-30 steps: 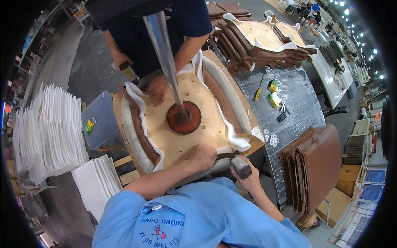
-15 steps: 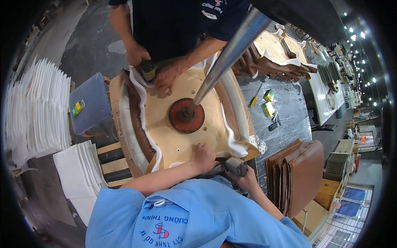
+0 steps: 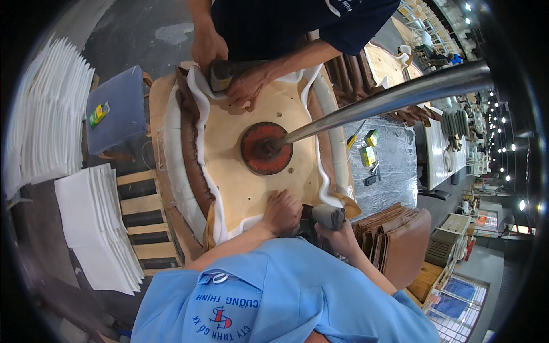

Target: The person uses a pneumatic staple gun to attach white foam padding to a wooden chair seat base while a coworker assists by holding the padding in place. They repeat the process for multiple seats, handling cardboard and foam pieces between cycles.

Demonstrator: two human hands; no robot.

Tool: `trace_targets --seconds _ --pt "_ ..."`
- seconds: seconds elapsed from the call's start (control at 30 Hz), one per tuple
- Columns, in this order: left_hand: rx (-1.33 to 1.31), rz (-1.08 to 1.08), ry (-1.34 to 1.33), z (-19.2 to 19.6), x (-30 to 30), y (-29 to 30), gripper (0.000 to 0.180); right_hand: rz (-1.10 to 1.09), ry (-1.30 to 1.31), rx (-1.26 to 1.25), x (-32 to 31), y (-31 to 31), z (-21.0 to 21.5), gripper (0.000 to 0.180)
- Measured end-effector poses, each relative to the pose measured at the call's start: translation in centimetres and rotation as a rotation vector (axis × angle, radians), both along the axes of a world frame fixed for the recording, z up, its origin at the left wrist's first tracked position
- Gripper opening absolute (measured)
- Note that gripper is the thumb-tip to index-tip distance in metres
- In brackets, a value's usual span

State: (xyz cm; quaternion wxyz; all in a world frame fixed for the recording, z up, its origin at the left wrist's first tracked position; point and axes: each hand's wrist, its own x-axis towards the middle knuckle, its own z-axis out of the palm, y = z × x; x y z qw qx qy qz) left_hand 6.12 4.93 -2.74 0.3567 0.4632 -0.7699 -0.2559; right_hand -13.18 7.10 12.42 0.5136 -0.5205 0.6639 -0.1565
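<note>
A plywood seat panel (image 3: 229,171) lies bottom up, with white padding (image 3: 325,186) and brown leather (image 3: 194,166) along its edges. At its near edge my left hand (image 3: 282,213) is closed, fingers curled; what they grip is hidden. Just right of it, my right hand (image 3: 341,237) is wrapped round a staple gun (image 3: 327,217), its grey end toward me and its nose near the panel's edge. Across the panel, a co-worker in a dark shirt holds another staple gun (image 3: 221,75) in one hand (image 3: 209,48); the other hand (image 3: 249,86) presses the far edge.
A metal pole (image 3: 389,103) slants down to a red round pad (image 3: 266,148) on the panel. Stacked white sheets (image 3: 48,108) stand at left beside a blue-topped stool (image 3: 117,108). At right are brown leather pieces (image 3: 394,243), and small boxes (image 3: 369,155) on a plastic-covered table (image 3: 394,171).
My view has shifted, and the pole appears at a flatter slant. My right hand's staple gun sits slightly closer to my left hand. The co-worker's hands remain at the far edge.
</note>
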Motion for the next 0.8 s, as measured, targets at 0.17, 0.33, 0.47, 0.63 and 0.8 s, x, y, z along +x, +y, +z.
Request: trace_targets --seconds 0.17,0.33,0.47,0.63,0.8 --pt "0.061 0.001 -0.015 0.0 -0.4 -0.3 0.015 -0.071 -0.003 0.203 0.4 -2.2 0.4 0.032" --pt "0.067 0.024 -0.014 0.5 -0.5 -0.5 0.013 -0.038 0.069 0.241 1.1 -3.9 0.8 0.032" --pt "0.099 0.011 0.000 1.0 -0.4 -0.9 0.013 -0.060 0.087 0.287 1.6 -4.9 0.9 0.031" --pt "0.070 0.038 0.035 1.3 -0.7 -1.4 0.014 -0.067 0.081 0.280 1.2 -5.6 0.4 0.031" --pt "0.117 0.031 -0.010 1.5 -0.9 -1.5 0.012 -0.057 0.101 0.261 1.3 -5.8 0.0 0.027"
